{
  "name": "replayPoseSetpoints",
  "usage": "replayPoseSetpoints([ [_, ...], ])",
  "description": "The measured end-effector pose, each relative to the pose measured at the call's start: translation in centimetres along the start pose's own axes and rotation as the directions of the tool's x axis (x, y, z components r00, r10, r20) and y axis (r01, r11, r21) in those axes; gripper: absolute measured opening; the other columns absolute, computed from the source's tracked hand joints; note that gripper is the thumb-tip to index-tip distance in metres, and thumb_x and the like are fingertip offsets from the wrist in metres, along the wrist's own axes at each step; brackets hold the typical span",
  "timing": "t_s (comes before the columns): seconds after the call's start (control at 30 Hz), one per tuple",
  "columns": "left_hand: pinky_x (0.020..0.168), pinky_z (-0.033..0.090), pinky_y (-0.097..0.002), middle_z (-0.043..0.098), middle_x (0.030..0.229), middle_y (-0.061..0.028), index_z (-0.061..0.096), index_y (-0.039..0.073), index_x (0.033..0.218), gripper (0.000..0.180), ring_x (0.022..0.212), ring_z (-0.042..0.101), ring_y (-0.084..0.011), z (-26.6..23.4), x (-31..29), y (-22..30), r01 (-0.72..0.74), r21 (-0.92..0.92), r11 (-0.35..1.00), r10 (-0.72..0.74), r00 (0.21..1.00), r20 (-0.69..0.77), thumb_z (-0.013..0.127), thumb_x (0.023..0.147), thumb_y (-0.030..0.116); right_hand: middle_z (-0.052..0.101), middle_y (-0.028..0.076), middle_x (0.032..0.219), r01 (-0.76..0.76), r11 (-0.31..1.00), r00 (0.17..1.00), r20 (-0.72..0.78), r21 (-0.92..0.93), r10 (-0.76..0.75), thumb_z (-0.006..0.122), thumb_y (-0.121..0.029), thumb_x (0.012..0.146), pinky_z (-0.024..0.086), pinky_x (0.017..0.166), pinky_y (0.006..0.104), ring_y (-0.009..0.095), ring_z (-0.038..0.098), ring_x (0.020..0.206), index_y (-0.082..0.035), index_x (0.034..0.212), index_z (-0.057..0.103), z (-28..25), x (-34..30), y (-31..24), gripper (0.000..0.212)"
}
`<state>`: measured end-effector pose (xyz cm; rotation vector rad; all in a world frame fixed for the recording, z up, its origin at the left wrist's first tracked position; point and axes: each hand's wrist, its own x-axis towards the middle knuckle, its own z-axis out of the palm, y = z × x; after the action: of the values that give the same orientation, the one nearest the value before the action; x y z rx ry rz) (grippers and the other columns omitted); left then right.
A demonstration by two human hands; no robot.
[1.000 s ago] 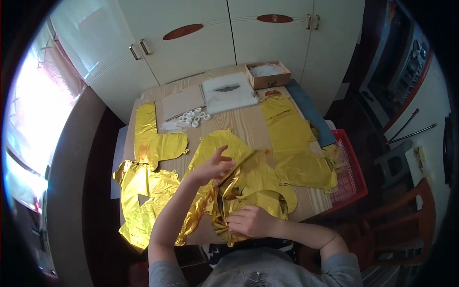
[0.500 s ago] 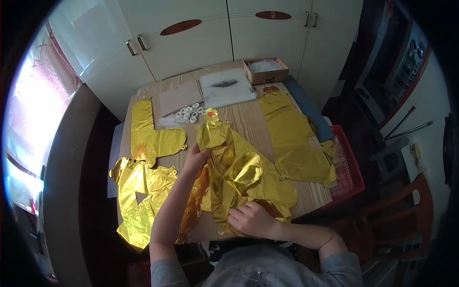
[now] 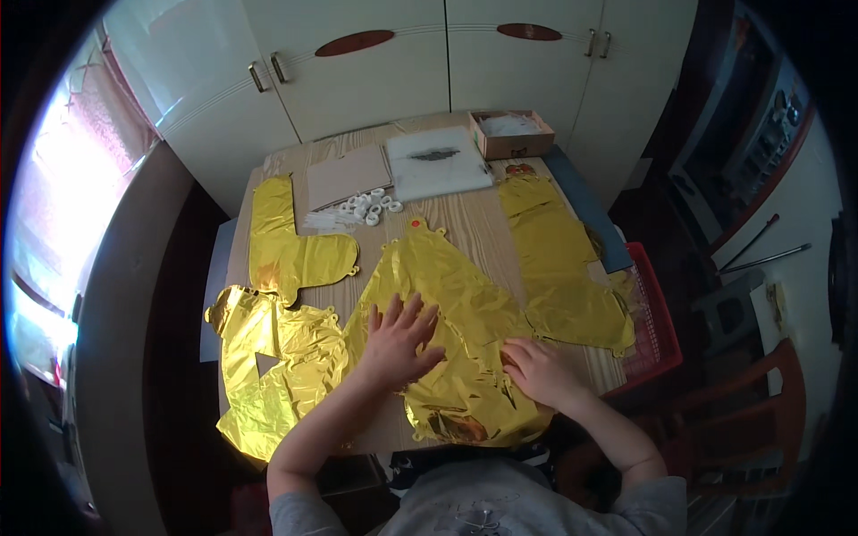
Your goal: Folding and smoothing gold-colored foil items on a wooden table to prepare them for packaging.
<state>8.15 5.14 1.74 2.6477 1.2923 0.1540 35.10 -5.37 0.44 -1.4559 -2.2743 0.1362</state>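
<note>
Now the central foil (image 3: 447, 279) lies flatter.

Central foil sheet (image 3: 447, 286): glossy, creased, metallic-looking. Table (image 3: 478, 216) beneath it: smooth, wood-grained. Rings (image 3: 372, 211) beyond the foil sheet: plastic-looking. Basket (image 3: 660, 304) right of the foil sheet: plastic. Shirt (image 3: 447, 505) before it: matt cloth

From afar, I saw pale cupboards (image 3: 375, 94) with red ovals (image 3: 355, 42) behind the table (image 3: 478, 210), a pink curtain (image 3: 112, 125) hanging at left, and a wooden chair (image 3: 786, 406) near a grey stool (image 3: 722, 313) at right.
</note>
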Motion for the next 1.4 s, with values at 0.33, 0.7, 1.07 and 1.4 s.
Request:
replayPoseSetpoints([
  [0.33,0.112,0.013,-0.061,0.029,0.154,-0.0138,0.037,0.023,0.146,0.074,0.142,0.02,-0.0416,1.7,3.0,-4.8,0.067,0.052,0.996,-0.064,0.996,-0.059,0.051,0.085,0.062,0.06,0.016,0.125,0.031,0.983,0.998,-0.049,-0.18,-0.04,0.063,-0.026,0.087,0.043,0.103,0.0386,0.029,0.054,0.122,0.0,0.115,0.059,2.9,3.0,3.3,0.039],
  [0.7,0.112,0.01,-0.0637,0.027,0.153,-0.0183,0.035,0.021,0.147,0.077,0.143,0.017,-0.0438,1.5,-0.9,-1.4,-0.008,0.036,0.999,0.007,1.0,0.018,0.055,0.083,0.06,0.06,0.015,0.125,-0.049,0.998,0.995,0.08,-0.043,0.053,0.06,-0.026,0.089,0.039,0.106,0.0435,0.03,0.054,0.121,-0.003,0.118,0.058,0.3,4.2,4.2,0.037],
  [1.07,0.108,0.015,-0.0672,0.032,0.151,-0.0176,0.039,0.023,0.145,0.074,0.14,0.025,-0.0439,1.8,-4.1,1.2,-0.054,0.064,0.996,0.055,0.998,-0.015,0.055,0.083,0.061,0.061,0.014,0.1,-0.231,0.927,0.972,0.101,0.294,0.21,0.068,-0.021,0.082,0.049,0.082,0.0357,0.028,0.061,0.092,-0.004,0.113,0.061,4.9,18.3,10.2,0.037],
  [1.4,0.106,0.016,-0.0705,0.031,0.151,-0.0165,0.037,0.026,0.146,0.074,0.139,0.025,-0.0455,2.2,-4.0,0.9,-0.082,0.062,0.995,0.084,0.996,-0.033,0.054,0.083,0.063,0.066,0.014,0.078,-0.305,0.952,0.877,0.401,0.036,0.266,0.074,-0.029,0.068,0.05,0.073,0.0332,0.022,0.063,0.083,-0.001,0.083,0.067,9.0,30.4,11.5,0.032],
])
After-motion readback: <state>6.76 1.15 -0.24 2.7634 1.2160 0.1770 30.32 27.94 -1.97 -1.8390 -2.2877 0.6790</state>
